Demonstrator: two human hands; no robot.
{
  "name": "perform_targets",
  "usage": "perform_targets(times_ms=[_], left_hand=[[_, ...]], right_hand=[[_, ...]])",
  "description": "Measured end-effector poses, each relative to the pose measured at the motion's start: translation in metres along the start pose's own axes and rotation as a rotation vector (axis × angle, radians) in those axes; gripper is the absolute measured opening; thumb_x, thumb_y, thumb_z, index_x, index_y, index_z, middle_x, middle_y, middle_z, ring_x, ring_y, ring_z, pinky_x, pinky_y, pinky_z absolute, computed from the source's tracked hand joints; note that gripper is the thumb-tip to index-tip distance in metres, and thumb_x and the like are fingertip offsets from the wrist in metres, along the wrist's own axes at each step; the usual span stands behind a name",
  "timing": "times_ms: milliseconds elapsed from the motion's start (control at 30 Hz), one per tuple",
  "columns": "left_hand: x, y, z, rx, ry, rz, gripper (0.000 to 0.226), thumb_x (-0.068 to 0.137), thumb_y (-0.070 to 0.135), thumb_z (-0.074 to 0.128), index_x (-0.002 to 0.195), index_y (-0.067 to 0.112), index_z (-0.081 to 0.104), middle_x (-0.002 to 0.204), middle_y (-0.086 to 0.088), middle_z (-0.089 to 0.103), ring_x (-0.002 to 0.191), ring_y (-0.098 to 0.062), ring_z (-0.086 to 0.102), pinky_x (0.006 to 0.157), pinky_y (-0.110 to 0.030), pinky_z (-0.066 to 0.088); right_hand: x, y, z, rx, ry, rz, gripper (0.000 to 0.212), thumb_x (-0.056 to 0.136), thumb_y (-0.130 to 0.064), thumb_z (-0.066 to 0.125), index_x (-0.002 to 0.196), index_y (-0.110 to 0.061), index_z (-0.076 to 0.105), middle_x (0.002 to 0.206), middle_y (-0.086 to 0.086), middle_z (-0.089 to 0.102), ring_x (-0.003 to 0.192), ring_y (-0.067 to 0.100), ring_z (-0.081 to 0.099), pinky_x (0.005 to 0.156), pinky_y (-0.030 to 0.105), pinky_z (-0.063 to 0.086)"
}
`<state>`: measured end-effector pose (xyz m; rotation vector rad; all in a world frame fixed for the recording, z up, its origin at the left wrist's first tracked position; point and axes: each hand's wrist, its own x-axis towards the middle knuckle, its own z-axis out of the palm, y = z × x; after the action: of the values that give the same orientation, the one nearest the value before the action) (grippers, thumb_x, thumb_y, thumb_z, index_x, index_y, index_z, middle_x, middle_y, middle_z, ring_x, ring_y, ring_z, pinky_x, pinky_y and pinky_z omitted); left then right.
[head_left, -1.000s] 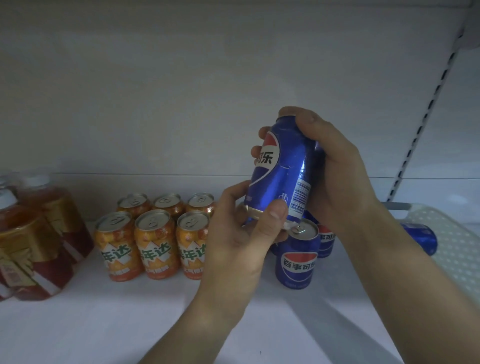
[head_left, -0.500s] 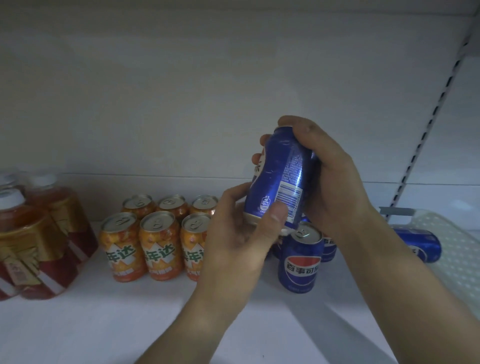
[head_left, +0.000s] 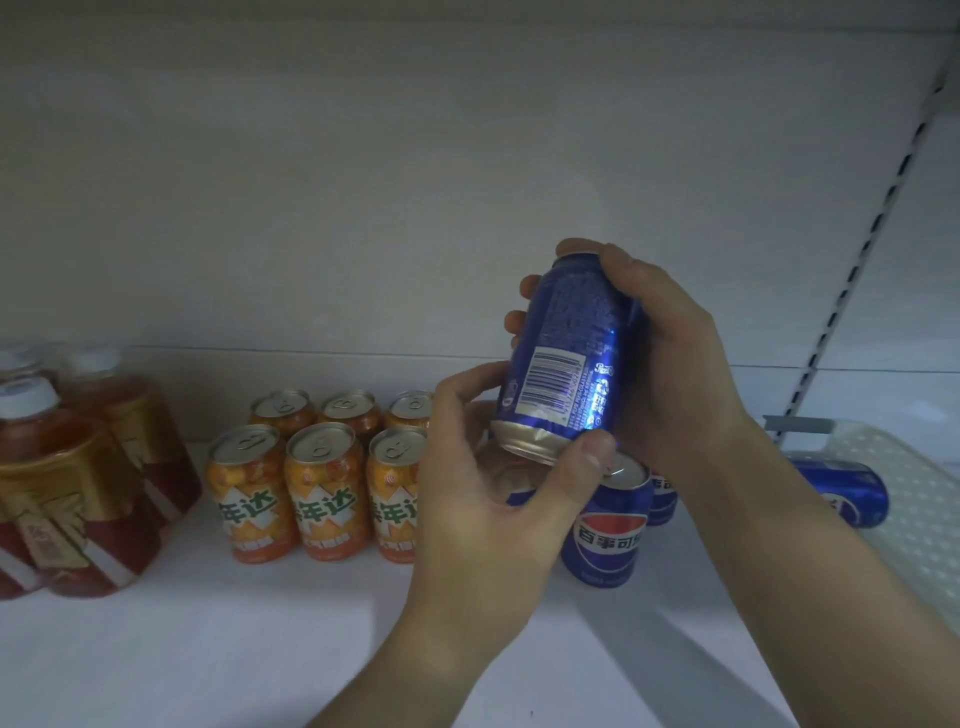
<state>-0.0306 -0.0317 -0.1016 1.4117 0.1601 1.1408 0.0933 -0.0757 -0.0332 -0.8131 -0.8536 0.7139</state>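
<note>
White shelf (head_left: 260, 649), dim light. Both hands clamp one blue can (head_left: 563, 358) in the air above standing blue cans (head_left: 608, 525): right hand (head_left: 670, 358) wraps its side, left hand (head_left: 488, 488) pinches its lower rim, barcode facing the camera. Orange cans (head_left: 322, 493) stand left.

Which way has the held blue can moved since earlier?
Yes: blue can spun leftward in place above the standing can; barcode now faces camera.

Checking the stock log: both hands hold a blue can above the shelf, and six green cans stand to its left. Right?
No. In the head view the six cans are orange, not green. The left hand and right hand hold the blue can above the shelf.
</note>
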Motion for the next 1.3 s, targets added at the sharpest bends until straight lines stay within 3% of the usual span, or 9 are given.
perform_targets(times_ms=[133, 267, 467, 533, 667, 867, 1067, 1200, 1300], left_hand=[[-0.002, 0.0, 0.001, 0.075, -0.029, 0.01, 0.074, 0.067, 0.04, 0.085, 0.13, 0.026, 0.049, 0.118, 0.011, 0.067, 0.108, -0.021, 0.07, 0.085, -0.033, 0.06], [-0.001, -0.001, 0.0, 0.219, 0.012, 0.059, 0.083, 0.061, 0.033, 0.095, 0.129, 0.035, 0.048, 0.119, 0.022, 0.062, 0.109, -0.012, 0.068, 0.083, -0.026, 0.06], [0.004, -0.002, -0.001, -0.03, -0.007, -0.02, 0.069, 0.07, 0.025, 0.09, 0.128, 0.021, 0.054, 0.122, 0.006, 0.069, 0.109, -0.017, 0.07, 0.08, -0.022, 0.058], [0.002, -0.002, -0.001, 0.088, -0.01, 0.04, 0.07, 0.069, 0.031, 0.088, 0.128, 0.026, 0.052, 0.122, 0.011, 0.067, 0.11, -0.017, 0.069, 0.083, -0.025, 0.059], [0.0, 0.001, 0.0, 0.316, 0.065, 0.175, 0.072, 0.063, 0.029, 0.094, 0.12, 0.031, 0.051, 0.116, 0.019, 0.063, 0.105, -0.01, 0.066, 0.078, -0.013, 0.053], [0.005, 0.003, -0.008, -0.096, -0.048, -0.017, 0.051, 0.08, 0.026, 0.078, 0.124, 0.016, 0.054, 0.115, 0.006, 0.071, 0.107, -0.013, 0.071, 0.073, -0.019, 0.057], [0.003, -0.001, -0.007, 0.16, 0.003, 0.056, 0.072, 0.067, 0.037, 0.09, 0.125, 0.027, 0.05, 0.117, 0.014, 0.067, 0.106, -0.013, 0.07, 0.078, -0.024, 0.059], [0.005, 0.002, -0.005, -0.154, -0.067, -0.154, 0.054, 0.076, 0.026, 0.077, 0.123, 0.014, 0.054, 0.11, 0.001, 0.075, 0.099, -0.017, 0.074, 0.071, -0.023, 0.059], [0.005, 0.002, -0.004, -0.076, -0.082, -0.12, 0.067, 0.071, 0.034, 0.088, 0.125, 0.022, 0.051, 0.113, 0.004, 0.073, 0.101, -0.015, 0.073, 0.074, -0.023, 0.059]], right_hand=[[0.001, -0.001, 0.0, -0.026, 0.019, -0.046, 0.042, 0.082, -0.029, 0.058, 0.118, -0.007, 0.06, 0.098, 0.013, 0.072, 0.086, 0.031, 0.073, 0.081, 0.041, 0.062], [0.003, 0.004, -0.002, -0.07, 0.07, -0.075, 0.036, 0.081, -0.029, 0.063, 0.112, -0.01, 0.064, 0.098, 0.012, 0.074, 0.089, 0.033, 0.073, 0.084, 0.045, 0.062], [0.001, 0.005, -0.004, -0.041, 0.057, -0.075, 0.041, 0.088, -0.03, 0.06, 0.122, -0.006, 0.06, 0.101, 0.015, 0.073, 0.09, 0.035, 0.073, 0.079, 0.043, 0.064], [0.002, 0.005, -0.007, -0.035, 0.086, -0.116, 0.033, 0.091, -0.026, 0.06, 0.119, -0.008, 0.06, 0.1, 0.015, 0.073, 0.089, 0.036, 0.073, 0.079, 0.043, 0.063], [0.003, 0.006, -0.007, -0.078, 0.044, -0.115, 0.032, 0.095, -0.025, 0.056, 0.122, -0.008, 0.06, 0.105, 0.015, 0.073, 0.094, 0.036, 0.073, 0.083, 0.044, 0.062], [0.007, 0.001, -0.009, -0.04, 0.067, -0.139, 0.027, 0.087, -0.024, 0.06, 0.11, -0.009, 0.062, 0.099, 0.014, 0.072, 0.092, 0.034, 0.072, 0.081, 0.043, 0.06], [0.007, 0.006, -0.009, -0.069, 0.074, -0.138, 0.023, 0.085, -0.023, 0.064, 0.105, -0.011, 0.064, 0.098, 0.013, 0.074, 0.091, 0.034, 0.072, 0.079, 0.042, 0.06], [0.006, 0.004, -0.008, -0.04, 0.039, -0.109, 0.034, 0.086, -0.033, 0.064, 0.111, -0.01, 0.065, 0.102, 0.013, 0.075, 0.094, 0.031, 0.074, 0.08, 0.041, 0.061], [0.006, 0.0, -0.01, -0.064, 0.052, -0.135, 0.026, 0.093, -0.03, 0.058, 0.109, -0.011, 0.065, 0.102, 0.013, 0.075, 0.093, 0.032, 0.074, 0.081, 0.043, 0.061]])
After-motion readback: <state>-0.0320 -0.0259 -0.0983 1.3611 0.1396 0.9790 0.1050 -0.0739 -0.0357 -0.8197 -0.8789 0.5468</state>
